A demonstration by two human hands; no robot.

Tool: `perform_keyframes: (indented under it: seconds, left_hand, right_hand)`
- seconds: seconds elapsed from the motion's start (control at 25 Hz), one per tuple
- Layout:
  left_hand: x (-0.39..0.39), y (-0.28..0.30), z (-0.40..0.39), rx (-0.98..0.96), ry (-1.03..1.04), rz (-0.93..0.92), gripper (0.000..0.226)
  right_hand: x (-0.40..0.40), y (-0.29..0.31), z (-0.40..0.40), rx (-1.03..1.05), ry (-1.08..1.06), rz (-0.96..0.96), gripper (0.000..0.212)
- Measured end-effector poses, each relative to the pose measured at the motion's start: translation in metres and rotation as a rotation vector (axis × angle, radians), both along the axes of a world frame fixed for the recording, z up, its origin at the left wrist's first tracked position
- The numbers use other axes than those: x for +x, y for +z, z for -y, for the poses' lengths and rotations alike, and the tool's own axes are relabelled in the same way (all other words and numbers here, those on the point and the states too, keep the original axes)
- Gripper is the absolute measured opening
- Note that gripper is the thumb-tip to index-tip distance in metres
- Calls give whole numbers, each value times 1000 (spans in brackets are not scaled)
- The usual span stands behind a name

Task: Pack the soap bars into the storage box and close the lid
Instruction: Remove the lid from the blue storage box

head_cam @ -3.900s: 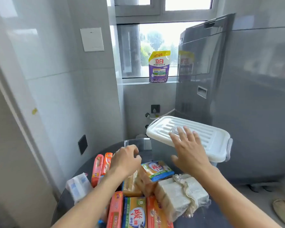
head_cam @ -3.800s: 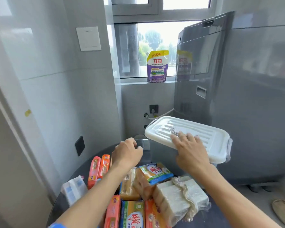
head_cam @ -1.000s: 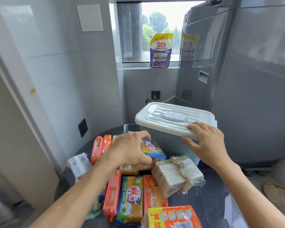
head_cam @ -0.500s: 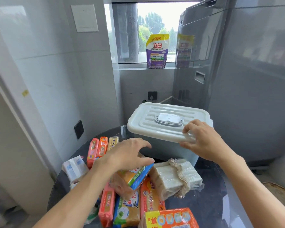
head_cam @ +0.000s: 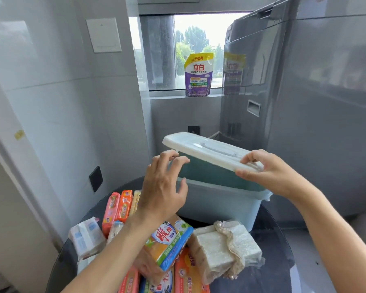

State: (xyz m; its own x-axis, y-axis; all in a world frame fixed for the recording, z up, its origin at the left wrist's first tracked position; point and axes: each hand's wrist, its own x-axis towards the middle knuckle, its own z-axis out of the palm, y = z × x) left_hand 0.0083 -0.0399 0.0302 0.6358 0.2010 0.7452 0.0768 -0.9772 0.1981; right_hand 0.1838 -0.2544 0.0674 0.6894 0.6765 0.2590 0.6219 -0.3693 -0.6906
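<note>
One white lid point(head_cam: 209, 152) was up off the one pale blue box point(head_cam: 218, 205), tilted, with the right hand point(head_cam: 268, 173) pinching its near edge. The left hand point(head_cam: 163, 187) was spread loose just by the lid's left corner, gripping nothing as far as I could tell. The box sat at the back of the dark round table point(head_cam: 268, 275). In front of it lay the soap bars: two orange ones point(head_cam: 116, 209) side by side, one yellow-and-blue pack point(head_cam: 169, 244), one pale wrapped block point(head_cam: 224, 248), a few more cut off at the bottom. One purple pouch point(head_cam: 199, 75) stood on the windowsill.
</note>
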Motion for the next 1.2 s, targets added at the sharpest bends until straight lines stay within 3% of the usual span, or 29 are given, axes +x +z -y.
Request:
perform_keyframes:
  seconds: [0.04,0.16,0.2,0.4,0.6,0.72,1.0,1.2]
  left_hand:
    - [4,-2,0,41,-9,-58,48]
    - [23,-7,3,40,13,-513,55]
    - [30,-11,4,57,45,-589,51]
    - [37,-24,9,106,53,-430,24]
    - [19,-19,-4,287,107,-333,35]
    - [7,-8,-13,302,222,-259,40]
    - [-17,11,-47,81,510,-59,32]
    - [-25,19,-59,60,563,44,25]
  right_hand:
    - [1,1,2,37,-3,-15,22]
    - [0,-5,7,125,-24,-65,21]
    - [-1,-10,9,151,-40,-83,19]
    - [-5,-37,18,266,-154,-86,18]
    - [5,-39,26,451,-197,-160,19]
    - [7,-44,25,478,-197,-217,20]
    - [13,-72,26,363,-234,-275,22]
    - [14,-97,7,-43,-203,-61,26]
